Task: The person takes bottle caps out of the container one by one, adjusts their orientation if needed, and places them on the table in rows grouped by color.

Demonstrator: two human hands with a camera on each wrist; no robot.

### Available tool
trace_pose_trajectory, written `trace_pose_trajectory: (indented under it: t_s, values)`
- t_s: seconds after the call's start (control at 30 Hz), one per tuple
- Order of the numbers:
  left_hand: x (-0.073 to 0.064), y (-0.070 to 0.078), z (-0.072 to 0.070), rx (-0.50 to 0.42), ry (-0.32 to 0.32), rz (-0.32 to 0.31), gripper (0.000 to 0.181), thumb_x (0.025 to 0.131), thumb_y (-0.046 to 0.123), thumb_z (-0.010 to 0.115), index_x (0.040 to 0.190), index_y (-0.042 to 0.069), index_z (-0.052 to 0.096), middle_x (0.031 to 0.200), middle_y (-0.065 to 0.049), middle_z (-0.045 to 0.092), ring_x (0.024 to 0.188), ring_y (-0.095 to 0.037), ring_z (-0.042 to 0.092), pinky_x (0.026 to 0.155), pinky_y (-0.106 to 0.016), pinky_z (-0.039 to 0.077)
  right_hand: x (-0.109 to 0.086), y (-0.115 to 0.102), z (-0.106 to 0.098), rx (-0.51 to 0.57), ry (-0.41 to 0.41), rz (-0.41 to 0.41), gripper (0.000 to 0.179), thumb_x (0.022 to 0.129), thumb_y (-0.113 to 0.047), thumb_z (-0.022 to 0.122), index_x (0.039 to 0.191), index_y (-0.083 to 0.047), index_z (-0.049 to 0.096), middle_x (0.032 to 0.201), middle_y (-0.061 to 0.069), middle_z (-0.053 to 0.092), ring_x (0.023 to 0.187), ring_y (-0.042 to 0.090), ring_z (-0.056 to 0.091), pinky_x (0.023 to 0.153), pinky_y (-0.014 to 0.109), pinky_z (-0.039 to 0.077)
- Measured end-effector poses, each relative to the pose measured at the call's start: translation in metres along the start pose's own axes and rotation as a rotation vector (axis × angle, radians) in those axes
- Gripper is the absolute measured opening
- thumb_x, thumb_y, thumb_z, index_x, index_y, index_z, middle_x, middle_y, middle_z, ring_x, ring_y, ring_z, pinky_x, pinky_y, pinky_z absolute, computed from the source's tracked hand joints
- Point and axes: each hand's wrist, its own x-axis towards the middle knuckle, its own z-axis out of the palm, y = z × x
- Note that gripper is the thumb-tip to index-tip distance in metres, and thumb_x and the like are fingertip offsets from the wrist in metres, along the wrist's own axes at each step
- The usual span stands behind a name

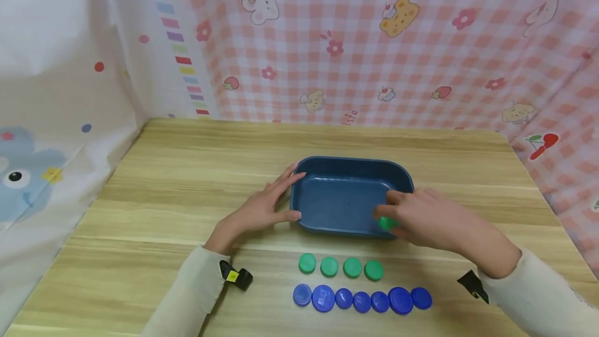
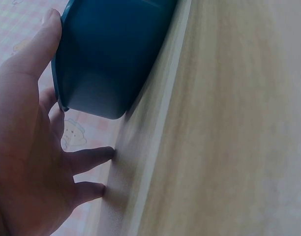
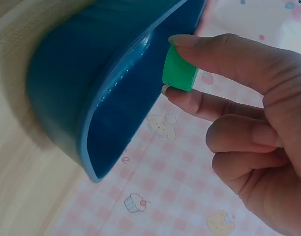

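A dark blue rectangular tub (image 1: 341,231) stands on the table. At its left end, my left hand (image 1: 259,211) touches the rim with thumb and forefinger, its fingers spread and fairly straight. In the left wrist view, the other fingertips of the left hand (image 2: 32,147) reach toward the tabletop beside the tub (image 2: 99,105). My right hand (image 1: 432,217) is over the tub's right end. It pinches a green bottle cap (image 3: 179,71) between thumb and forefinger, above the opening, with the remaining fingers curled in.
A row of several green bottle caps (image 1: 329,267) lies in front of the tub. Nearer the front runs a row of several blue bottle caps (image 1: 362,301), some larger. Behind the wooden table (image 1: 187,170) hangs a pink checked cloth (image 1: 299,30).
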Motion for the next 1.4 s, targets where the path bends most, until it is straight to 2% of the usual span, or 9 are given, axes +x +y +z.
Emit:
trace_pose_trajectory:
  t_s: [0.17, 0.3, 0.53, 0.73, 1.0, 1.27, 1.4]
  values:
    - [-0.002, 0.0, -0.001, 0.0, 0.001, -0.004, 0.082, 0.088, 0.057, 0.058, 0.154, 0.034, 0.015, 0.16, 0.009, -0.006, 0.14, -0.031, 0.023, 0.11, -0.059, 0.011, -0.013, -0.002, 0.002, 0.007, 0.014, 0.03, 0.03, 0.076, -0.017, 0.081, 0.104, -0.017, 0.07, 0.078, -0.005, 0.051, 0.045, 0.003, 0.032, 0.043, 0.019, 0.032]
    - [-0.003, 0.0, 0.0, -0.009, 0.003, -0.015, 0.082, 0.088, 0.055, 0.06, 0.153, 0.035, 0.015, 0.16, 0.011, -0.006, 0.141, -0.029, 0.02, 0.11, -0.059, 0.01, -0.022, -0.006, 0.004, -0.002, -0.005, 0.058, 0.032, 0.073, -0.018, 0.083, 0.102, -0.017, 0.07, 0.076, -0.006, 0.05, 0.047, 0.002, 0.034, 0.044, 0.018, 0.033]
    - [-0.004, 0.0, 0.0, -0.005, 0.008, -0.022, 0.082, 0.088, 0.054, 0.061, 0.153, 0.035, 0.015, 0.16, 0.011, -0.006, 0.141, -0.028, 0.021, 0.111, -0.058, 0.01, -0.035, -0.013, 0.014, 0.009, 0.004, 0.058, 0.035, 0.069, -0.018, 0.086, 0.1, -0.017, 0.07, 0.075, -0.008, 0.05, 0.05, 0.002, 0.039, 0.045, 0.019, 0.034]
    - [-0.004, 0.003, -0.001, -0.012, 0.003, -0.023, 0.081, 0.089, 0.047, 0.064, 0.153, 0.034, 0.016, 0.16, 0.01, -0.006, 0.142, -0.027, 0.019, 0.111, -0.058, 0.01, -0.045, -0.017, 0.026, 0.03, 0.023, 0.061, 0.034, 0.07, -0.019, 0.085, 0.101, -0.02, 0.071, 0.076, -0.009, 0.049, 0.045, 0.0, 0.03, 0.042, 0.018, 0.029]
    - [-0.001, 0.0, 0.001, -0.003, 0.007, -0.015, 0.081, 0.089, 0.052, 0.06, 0.153, 0.035, 0.014, 0.16, 0.01, -0.006, 0.143, -0.026, 0.016, 0.11, -0.059, 0.009, -0.048, -0.022, 0.048, 0.185, -0.018, 0.094, 0.036, 0.072, -0.017, 0.084, 0.105, -0.018, 0.069, 0.093, -0.006, 0.062, 0.052, -0.002, 0.042, 0.049, 0.021, 0.042]
    - [0.0, 0.001, 0.002, -0.007, 0.002, -0.012, 0.08, 0.09, 0.052, 0.061, 0.153, 0.038, 0.013, 0.159, 0.015, -0.008, 0.143, -0.023, 0.014, 0.111, -0.058, 0.009, -0.05, -0.024, 0.066, 0.122, 0.05, 0.061, 0.035, 0.068, -0.021, 0.086, 0.098, -0.019, 0.066, 0.083, -0.011, 0.054, 0.058, 0.003, 0.051, 0.048, 0.027, 0.043]
    - [0.0, 0.001, 0.003, -0.003, 0.004, -0.008, 0.08, 0.09, 0.052, 0.061, 0.153, 0.036, 0.014, 0.159, 0.014, -0.007, 0.143, -0.023, 0.016, 0.11, -0.059, 0.01, -0.049, -0.024, 0.071, 0.146, 0.028, 0.065, 0.035, 0.069, -0.02, 0.085, 0.099, -0.02, 0.067, 0.083, -0.012, 0.053, 0.06, 0.003, 0.052, 0.05, 0.027, 0.043]
